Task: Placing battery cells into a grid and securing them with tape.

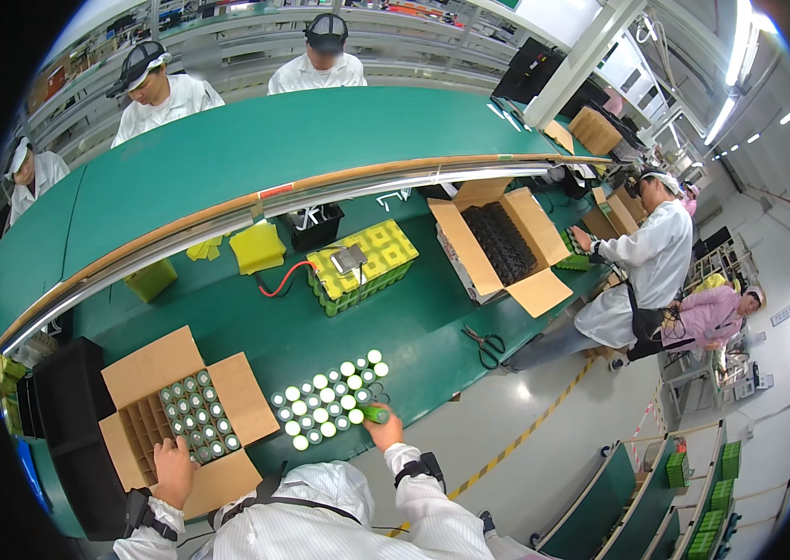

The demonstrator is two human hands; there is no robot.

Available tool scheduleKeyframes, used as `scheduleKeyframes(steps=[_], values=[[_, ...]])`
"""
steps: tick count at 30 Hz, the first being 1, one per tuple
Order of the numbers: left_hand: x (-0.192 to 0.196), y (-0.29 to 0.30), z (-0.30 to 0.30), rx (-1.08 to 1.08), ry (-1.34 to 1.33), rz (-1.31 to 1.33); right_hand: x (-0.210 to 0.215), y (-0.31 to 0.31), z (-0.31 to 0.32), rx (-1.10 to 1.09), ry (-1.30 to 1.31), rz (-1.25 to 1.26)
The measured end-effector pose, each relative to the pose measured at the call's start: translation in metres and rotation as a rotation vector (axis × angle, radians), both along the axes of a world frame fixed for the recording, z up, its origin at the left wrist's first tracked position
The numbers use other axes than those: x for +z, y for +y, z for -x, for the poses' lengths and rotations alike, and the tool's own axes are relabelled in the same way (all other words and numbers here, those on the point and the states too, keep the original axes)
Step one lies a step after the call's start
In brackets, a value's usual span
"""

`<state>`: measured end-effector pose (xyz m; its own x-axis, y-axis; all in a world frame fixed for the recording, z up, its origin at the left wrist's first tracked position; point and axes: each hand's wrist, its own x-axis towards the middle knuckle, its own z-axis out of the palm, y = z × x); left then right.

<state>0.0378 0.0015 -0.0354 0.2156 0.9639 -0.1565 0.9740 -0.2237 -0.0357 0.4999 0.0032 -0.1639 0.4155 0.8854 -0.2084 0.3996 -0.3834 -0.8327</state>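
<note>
My right hand (pixel 385 433) is closed around a green cylindrical battery cell (pixel 377 413), tilted at the near right corner of a group of standing cells (pixel 328 396). Those cells stand in rows on the green table, some with bright green-white tops, others with paler tops. At the left, my left hand (pixel 173 469) reaches into an open cardboard box (pixel 247 397). Its fingers are bent at the near edge of the packed cells (pixel 197 411), seemingly around one, though the fingertips are partly hidden. Brown dividers (pixel 145 427) fill the box's left part.
Behind stands a yellow-green battery pack (pixel 364 264) with a red cable. A carton of black parts (pixel 499 245) and scissors (pixel 484 346) lie to the right. A black bin (pixel 73 429) flanks the box. A co-worker (pixel 642 247) stands at the table's right end; others sit opposite.
</note>
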Motion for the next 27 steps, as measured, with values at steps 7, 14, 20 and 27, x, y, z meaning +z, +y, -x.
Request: scheduleKeyframes(steps=[7,14,20,27], values=[[-0.006,0.003,-0.001,-0.121,0.191,-0.01,0.0,0.002,0.018,0.011,-0.086,0.041],[0.012,-0.004,-0.003,0.023,-0.138,-0.135,0.042,-0.033,0.037,-0.207,0.027,-0.124],[0.02,-0.012,-0.004,0.031,-0.222,-0.181,0.12,-0.036,0.105,0.113,-0.096,-0.353],[0.113,-0.013,-0.011,-0.08,-0.362,-0.294,0.174,0.008,0.244,1.054,0.129,-0.147]])
